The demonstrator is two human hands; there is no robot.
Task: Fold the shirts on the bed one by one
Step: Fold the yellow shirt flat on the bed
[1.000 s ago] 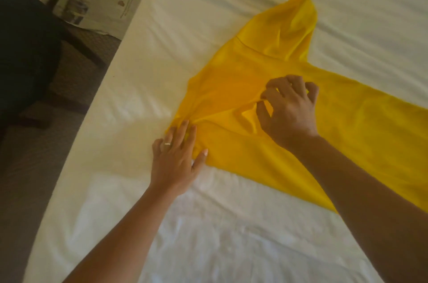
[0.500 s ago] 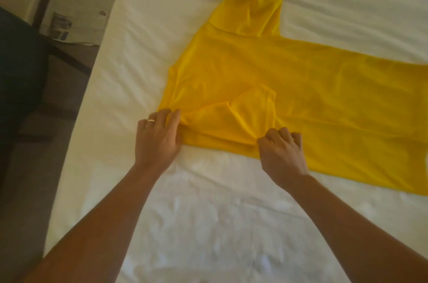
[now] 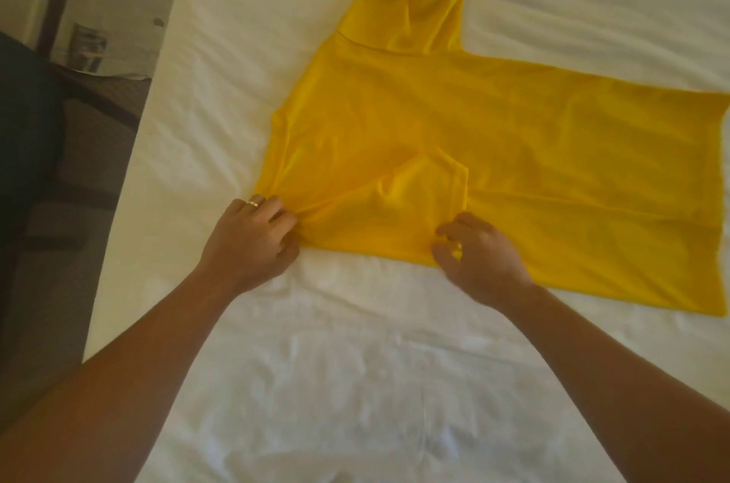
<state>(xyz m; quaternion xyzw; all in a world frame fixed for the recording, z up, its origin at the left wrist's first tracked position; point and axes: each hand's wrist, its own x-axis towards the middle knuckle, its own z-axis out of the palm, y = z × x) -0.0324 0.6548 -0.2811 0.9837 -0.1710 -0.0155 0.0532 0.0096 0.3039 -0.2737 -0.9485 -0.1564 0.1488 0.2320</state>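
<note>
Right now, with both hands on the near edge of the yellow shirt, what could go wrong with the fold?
1. The left hand bunches the yellow shirt at its corner; creases may be folded in.
2. The far sleeve lies unfolded, so the result may be uneven.
3. The white sheet is wrinkled and could drag along.

yellow shirt (image 3: 493, 134): hem end cut off by the right picture edge, so full length not seen. Fabric under the left hand (image 3: 253, 241) is hidden; fingertips are tucked into the shirt's near corner, grip detail not resolved. Right hand (image 3: 480, 257) is motion-blurred at the shirt's near edge. Newspaper (image 3: 118, 0), left of the shirt: print unreadable, cropped at top.
</note>
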